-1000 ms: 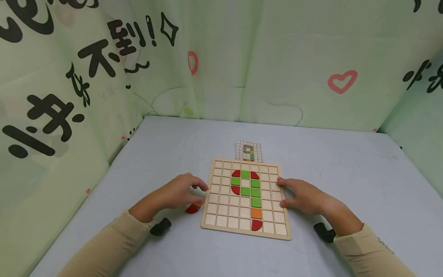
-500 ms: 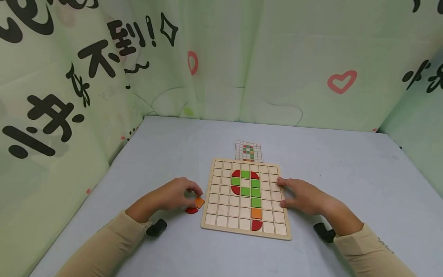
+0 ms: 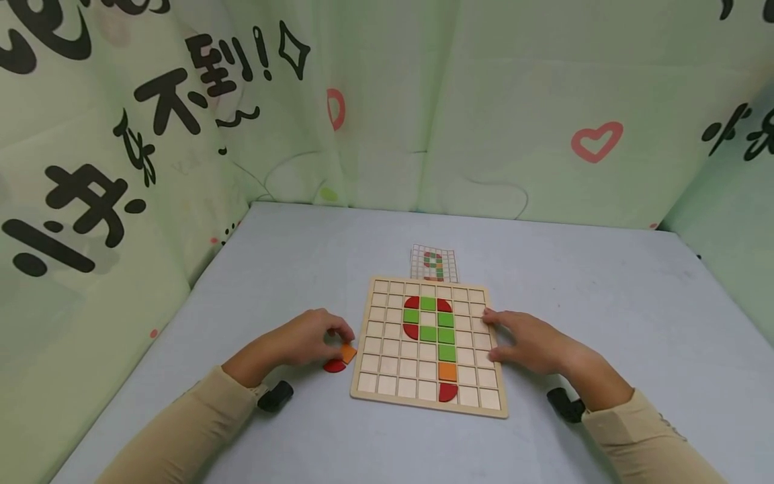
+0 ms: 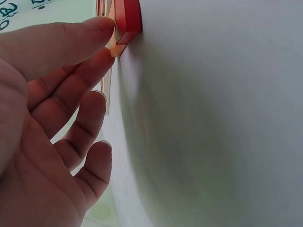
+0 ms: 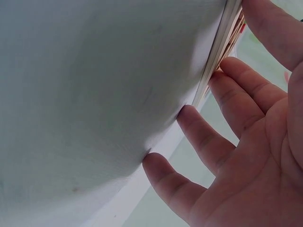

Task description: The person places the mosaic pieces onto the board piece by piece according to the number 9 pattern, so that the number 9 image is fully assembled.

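On the table lies a square wooden grid board [image 3: 387, 386] with green, red and orange tiles in some cells. The tiles outline a loop with a tail running down to a red quarter-round tile [image 3: 448, 392]. My left hand [image 3: 299, 343] is at the board's left side, thumb and index finger pinching an orange tile [image 3: 349, 353]. A red rounded tile [image 3: 334, 366] lies beside it; the left wrist view shows this red tile [image 4: 130, 19] close against the thumb tip. Along the board's right edge rest the fingertips and thumb of my right hand [image 3: 532, 341], fingers extended.
Behind the board, partly covered by its far edge, lies a small pattern card [image 3: 434, 262] with a similar coloured figure. The white table [image 3: 290, 255] is enclosed by pale green printed curtains [image 3: 514, 101]. A black wrist device shows under each forearm.
Over the last second my left hand lowered slightly, its fingers drew together on the orange tile, and that tile shifted a little. Since half a second ago little differs. My right hand stays put.
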Demonstrator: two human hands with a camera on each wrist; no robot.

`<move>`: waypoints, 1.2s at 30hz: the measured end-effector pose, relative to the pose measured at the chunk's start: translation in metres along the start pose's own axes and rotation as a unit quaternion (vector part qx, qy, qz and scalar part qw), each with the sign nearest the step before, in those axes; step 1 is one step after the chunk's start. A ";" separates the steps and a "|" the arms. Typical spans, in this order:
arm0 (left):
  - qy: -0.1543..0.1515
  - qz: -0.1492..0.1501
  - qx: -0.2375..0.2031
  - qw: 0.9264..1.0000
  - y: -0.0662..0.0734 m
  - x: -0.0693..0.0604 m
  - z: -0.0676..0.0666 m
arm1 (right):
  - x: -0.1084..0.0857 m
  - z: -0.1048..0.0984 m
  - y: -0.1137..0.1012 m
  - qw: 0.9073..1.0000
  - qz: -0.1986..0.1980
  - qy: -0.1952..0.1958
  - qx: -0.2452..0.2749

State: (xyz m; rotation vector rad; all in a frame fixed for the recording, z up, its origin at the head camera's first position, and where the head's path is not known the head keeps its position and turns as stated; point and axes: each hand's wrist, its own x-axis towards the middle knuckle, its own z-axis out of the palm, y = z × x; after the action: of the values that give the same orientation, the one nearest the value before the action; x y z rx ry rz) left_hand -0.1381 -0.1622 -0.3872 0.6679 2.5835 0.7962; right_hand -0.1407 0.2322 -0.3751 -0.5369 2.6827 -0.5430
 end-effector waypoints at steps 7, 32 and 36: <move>-0.009 0.007 -0.005 1.000 0.002 0.000 0.000 | 0.001 0.001 -0.001 1.000 0.000 0.001 0.001; 0.001 0.000 0.013 1.000 0.004 0.001 0.000 | -0.001 -0.001 0.001 1.000 -0.018 0.005 0.004; 0.005 -0.001 0.014 1.000 0.004 0.001 -0.001 | -0.001 -0.001 0.001 1.000 -0.027 0.007 0.004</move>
State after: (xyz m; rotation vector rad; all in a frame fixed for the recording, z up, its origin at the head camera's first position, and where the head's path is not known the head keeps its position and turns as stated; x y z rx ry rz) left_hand -0.1374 -0.1589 -0.3842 0.6706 2.6079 0.7648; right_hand -0.1410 0.2340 -0.3745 -0.6061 2.6857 -0.5744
